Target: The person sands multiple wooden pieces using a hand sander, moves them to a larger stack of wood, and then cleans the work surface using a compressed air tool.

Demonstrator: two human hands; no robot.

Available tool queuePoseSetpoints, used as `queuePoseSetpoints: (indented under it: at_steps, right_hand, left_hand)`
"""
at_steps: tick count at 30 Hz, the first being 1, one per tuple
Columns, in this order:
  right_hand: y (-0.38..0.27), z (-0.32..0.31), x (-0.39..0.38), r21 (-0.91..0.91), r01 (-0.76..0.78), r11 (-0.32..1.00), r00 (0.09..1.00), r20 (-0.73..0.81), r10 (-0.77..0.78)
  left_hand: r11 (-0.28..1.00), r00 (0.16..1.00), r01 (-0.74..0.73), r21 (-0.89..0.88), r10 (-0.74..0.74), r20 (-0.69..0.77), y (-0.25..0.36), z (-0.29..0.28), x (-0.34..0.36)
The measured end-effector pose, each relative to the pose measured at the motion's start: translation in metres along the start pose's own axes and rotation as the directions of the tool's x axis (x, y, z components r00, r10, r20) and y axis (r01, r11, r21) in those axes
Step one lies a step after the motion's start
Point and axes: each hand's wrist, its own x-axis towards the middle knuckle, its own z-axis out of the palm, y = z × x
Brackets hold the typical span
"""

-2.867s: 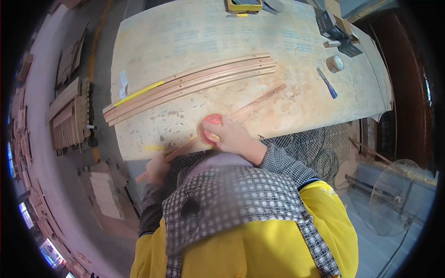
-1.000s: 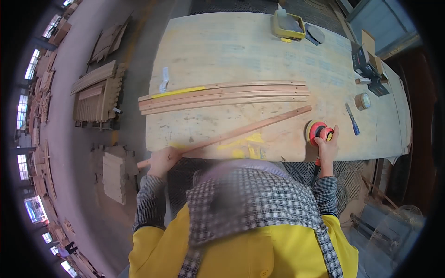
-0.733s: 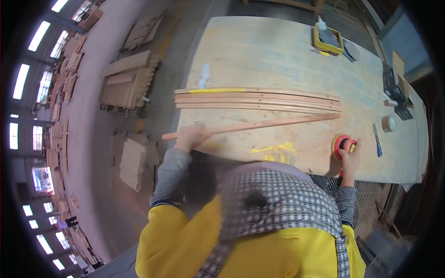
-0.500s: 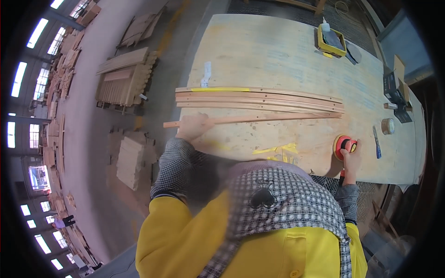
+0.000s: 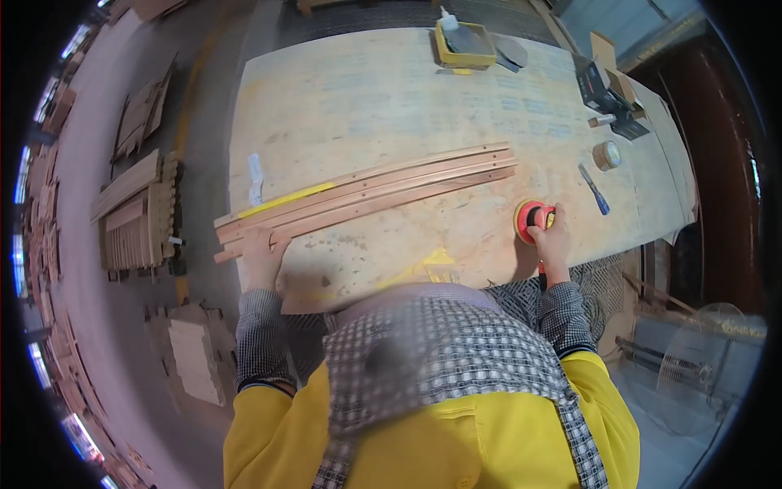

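Note:
Several long, narrow wooden strips with small dark holes lie side by side on the worktable. A yellow strip runs along the far side of the bundle's left half. My left hand is closed on the nearest wooden strip close to its left end; the fingertips are partly hidden. At the right, my right hand grips a red and black orbital sander. The sander stands near the table's front edge, apart from the strips.
Yellow scraps lie by the front edge. Farther right are a blue-handled tool, a tape roll and a black box. A yellow tray holds a white bottle. Stacked wood stands on the floor at left.
The nearest strip, angled apart at its left end before, now lies against the others, moved there by my left hand. My right hand still holds the sander. The whole view has shifted and turned.

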Motion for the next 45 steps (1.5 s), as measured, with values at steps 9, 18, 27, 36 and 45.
queuePoseSetpoints:
  at_steps: [9,18,27,36,45]
  right_hand:
    - [-0.014,-0.007,-0.002,-0.043,-0.124,0.991,0.992,0.018,0.125]
    - [0.012,0.006,0.029,0.068,0.166,0.984,0.986,-0.023,-0.165]
    - [0.021,-0.009,0.098,-0.085,0.183,0.979,0.983,0.009,-0.183]
    - [-0.028,0.040,0.098,0.108,0.559,0.822,0.820,0.073,-0.568]
    - [-0.020,0.119,0.127,0.889,-0.291,0.353,0.949,0.315,-0.012]
  left_hand:
    - [0.990,0.982,0.094,0.107,-0.075,-0.172,0.017,0.012,0.002]
    - [0.948,0.996,0.043,0.315,-0.016,-0.086,0.031,0.000,0.005]
    - [0.988,0.992,0.035,0.148,-0.052,0.112,0.061,0.013,0.030]
    - [0.545,0.545,0.665,-0.510,-0.822,-0.167,-0.026,-0.032,0.030]
    - [-0.133,0.443,0.268,-0.954,-0.862,0.245,-0.028,-0.053,0.037]
